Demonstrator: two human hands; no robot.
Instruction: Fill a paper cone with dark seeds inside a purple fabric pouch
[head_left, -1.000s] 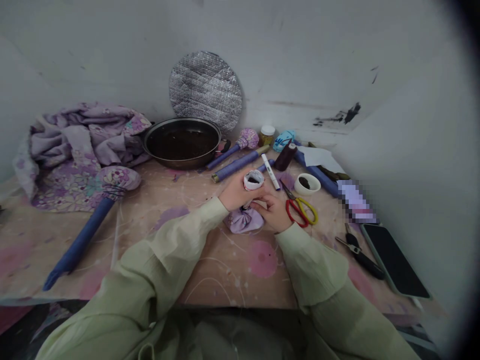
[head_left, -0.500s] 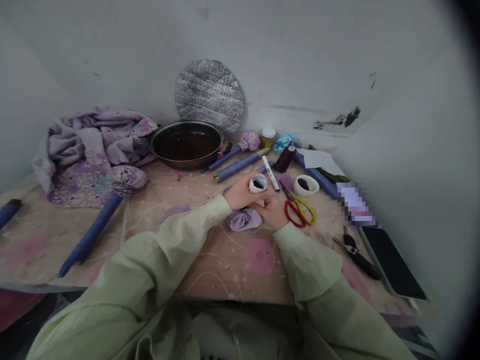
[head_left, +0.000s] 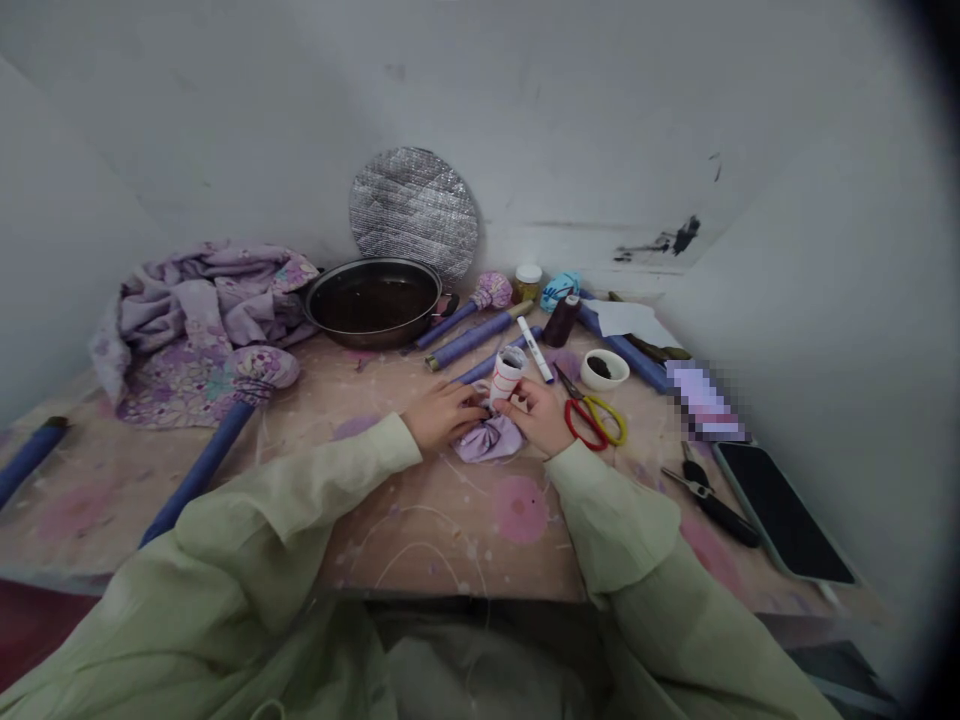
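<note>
Near the red-lined white cup [head_left: 506,382], a bowl [head_left: 619,370] holds something dark.

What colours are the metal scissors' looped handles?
Red handle and yellow handle, in the head view.

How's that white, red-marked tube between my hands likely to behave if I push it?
The white tube probably tips easily: it's taller than wide. Its round wall suggests it could roll once down. Its hollow top hints at light weight.
</note>
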